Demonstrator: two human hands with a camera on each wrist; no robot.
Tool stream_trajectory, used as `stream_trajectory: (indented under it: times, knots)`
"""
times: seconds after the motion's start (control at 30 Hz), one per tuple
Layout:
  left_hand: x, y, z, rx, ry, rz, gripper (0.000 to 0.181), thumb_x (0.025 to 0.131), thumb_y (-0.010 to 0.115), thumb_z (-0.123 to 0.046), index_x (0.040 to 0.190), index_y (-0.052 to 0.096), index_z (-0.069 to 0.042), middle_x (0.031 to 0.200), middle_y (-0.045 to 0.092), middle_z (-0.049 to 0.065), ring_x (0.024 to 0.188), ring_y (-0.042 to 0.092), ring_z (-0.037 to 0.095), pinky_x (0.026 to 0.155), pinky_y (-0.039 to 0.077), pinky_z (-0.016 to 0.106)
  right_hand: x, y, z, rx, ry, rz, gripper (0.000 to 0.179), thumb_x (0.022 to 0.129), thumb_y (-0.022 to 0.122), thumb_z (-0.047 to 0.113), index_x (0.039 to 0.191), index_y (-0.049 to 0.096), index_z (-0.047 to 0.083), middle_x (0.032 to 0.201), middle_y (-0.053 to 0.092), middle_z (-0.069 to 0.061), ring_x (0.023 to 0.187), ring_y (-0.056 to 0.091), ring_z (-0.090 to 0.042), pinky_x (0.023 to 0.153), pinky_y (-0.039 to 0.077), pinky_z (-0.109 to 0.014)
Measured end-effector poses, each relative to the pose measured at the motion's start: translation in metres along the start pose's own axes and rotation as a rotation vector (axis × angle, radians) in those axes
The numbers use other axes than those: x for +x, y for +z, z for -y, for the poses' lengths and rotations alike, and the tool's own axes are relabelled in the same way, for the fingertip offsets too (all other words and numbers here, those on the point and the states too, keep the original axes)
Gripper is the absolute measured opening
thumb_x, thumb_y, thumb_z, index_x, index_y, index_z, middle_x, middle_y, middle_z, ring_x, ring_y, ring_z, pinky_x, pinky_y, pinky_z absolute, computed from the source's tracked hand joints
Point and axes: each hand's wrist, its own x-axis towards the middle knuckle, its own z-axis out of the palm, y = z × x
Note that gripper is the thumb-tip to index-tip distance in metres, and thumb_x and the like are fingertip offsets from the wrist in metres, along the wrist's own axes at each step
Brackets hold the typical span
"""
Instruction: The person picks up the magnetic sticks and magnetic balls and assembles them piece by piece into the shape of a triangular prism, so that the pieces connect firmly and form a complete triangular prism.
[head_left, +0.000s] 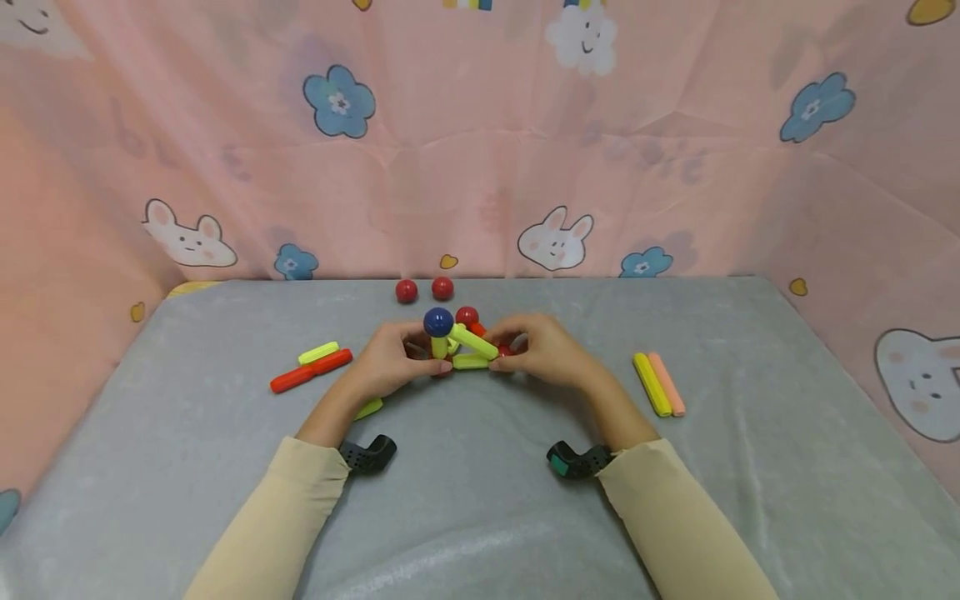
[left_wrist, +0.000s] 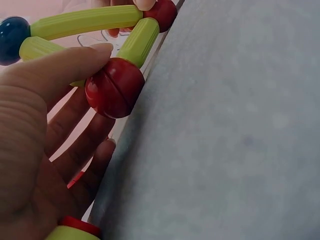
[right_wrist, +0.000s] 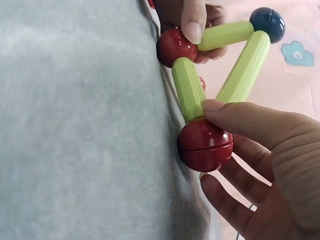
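In the head view both hands hold a small frame of magnetic sticks and balls low over the grey table cover. My left hand (head_left: 386,358) grips its left red ball (left_wrist: 115,89), thumb on top and fingers beneath. Thumb and fingers of my right hand (head_left: 551,354) hold the right red ball (right_wrist: 206,145). A yellow-green stick (head_left: 471,362) joins these two balls. Two more yellow-green sticks rise from them to a dark blue ball (head_left: 438,322) at the top. Just behind are another red ball (head_left: 467,316) and an orange-red stick (head_left: 477,329), partly hidden by the frame.
Two loose red balls, one at left (head_left: 407,291), lie near the table's back edge. To the left are a red stick (head_left: 311,372) and yellow-green sticks (head_left: 318,352). A yellow stick (head_left: 652,385) and a peach stick (head_left: 667,385) lie at right. A pink curtain (head_left: 450,167) hangs behind.
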Motion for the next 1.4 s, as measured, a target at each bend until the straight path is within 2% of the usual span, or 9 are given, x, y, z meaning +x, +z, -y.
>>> stream_trajectory:
  times: [0.33,0.47,0.63,0.9,1.0,1.17,1.23,1.3,1.4]
  knots:
    - [-0.001,-0.003,-0.002,0.025,0.016,0.013,0.035,0.086,0.081,-0.021,0.119,0.072,-0.013,0.109,0.075,0.008,0.099,0.066,0.021,0.09,0.055,0.036,-0.002,-0.003,0.004,-0.017,-0.018,0.063,0.03,0.085,0.082,0.015,0.114,0.075,0.012,0.107,0.074,-0.004,0.097,0.065,-0.02,0.092,0.057,-0.041]
    - [-0.002,-0.01,-0.002,0.068,0.004,0.037,0.037,0.087,0.08,-0.023,0.122,0.071,-0.015,0.111,0.074,0.005,0.104,0.067,0.02,0.096,0.055,0.04,-0.004,-0.005,0.011,-0.036,0.002,0.134,0.038,0.083,0.084,0.018,0.119,0.073,0.015,0.107,0.074,0.0,0.095,0.065,-0.018,0.089,0.059,-0.036]
    - [-0.004,-0.02,-0.006,0.109,-0.001,0.069,0.034,0.087,0.079,-0.019,0.12,0.071,-0.014,0.111,0.074,0.005,0.107,0.067,0.023,0.1,0.054,0.046,-0.006,-0.008,0.025,-0.035,0.023,0.261,0.047,0.084,0.083,0.023,0.129,0.069,0.017,0.113,0.072,0.002,0.103,0.065,-0.016,0.094,0.058,-0.036]
    - [-0.005,-0.026,-0.007,0.149,-0.059,0.05,0.029,0.091,0.075,-0.02,0.119,0.071,-0.014,0.114,0.075,0.006,0.109,0.069,0.027,0.098,0.056,0.046,-0.006,-0.007,0.026,0.112,0.034,0.35,0.054,0.088,0.079,0.025,0.138,0.062,0.015,0.124,0.069,-0.002,0.109,0.067,-0.017,0.099,0.056,-0.037]
    - [-0.005,-0.026,-0.005,0.134,-0.057,0.039,0.03,0.092,0.074,-0.018,0.121,0.071,-0.014,0.116,0.075,0.007,0.111,0.07,0.028,0.099,0.056,0.046,-0.004,-0.006,0.021,0.195,0.051,0.283,0.049,0.091,0.076,0.024,0.136,0.063,0.012,0.123,0.069,-0.006,0.105,0.067,-0.021,0.092,0.057,-0.036]
    - [-0.004,-0.025,-0.006,0.103,-0.052,0.038,0.028,0.092,0.074,-0.018,0.119,0.071,-0.013,0.115,0.075,0.006,0.113,0.07,0.028,0.1,0.056,0.045,0.001,-0.003,0.009,0.234,0.127,-0.015,0.04,0.093,0.072,0.024,0.129,0.066,0.008,0.123,0.07,-0.011,0.096,0.064,-0.027,0.076,0.054,-0.032]
    - [-0.003,-0.025,-0.006,0.096,-0.055,0.037,0.027,0.092,0.074,-0.018,0.119,0.071,-0.013,0.115,0.075,0.006,0.114,0.07,0.028,0.1,0.056,0.044,0.002,0.0,0.005,0.217,0.155,-0.092,0.04,0.093,0.073,0.025,0.128,0.067,0.009,0.126,0.068,-0.01,0.099,0.063,-0.027,0.074,0.054,-0.031]
    - [-0.003,-0.024,-0.005,0.092,-0.062,0.034,0.027,0.092,0.075,-0.019,0.118,0.072,-0.013,0.115,0.075,0.006,0.113,0.07,0.027,0.1,0.056,0.044,0.005,0.004,0.002,0.192,0.169,-0.121,0.041,0.093,0.073,0.025,0.13,0.066,0.009,0.129,0.067,-0.009,0.102,0.062,-0.026,0.074,0.054,-0.03]
    - [-0.002,-0.023,-0.004,0.097,-0.064,0.032,0.028,0.092,0.075,-0.019,0.119,0.071,-0.014,0.116,0.075,0.006,0.113,0.07,0.027,0.1,0.056,0.044,0.007,0.012,-0.002,0.139,0.176,-0.124,0.041,0.093,0.073,0.025,0.131,0.066,0.011,0.123,0.067,-0.009,0.095,0.06,-0.025,0.068,0.052,-0.027]
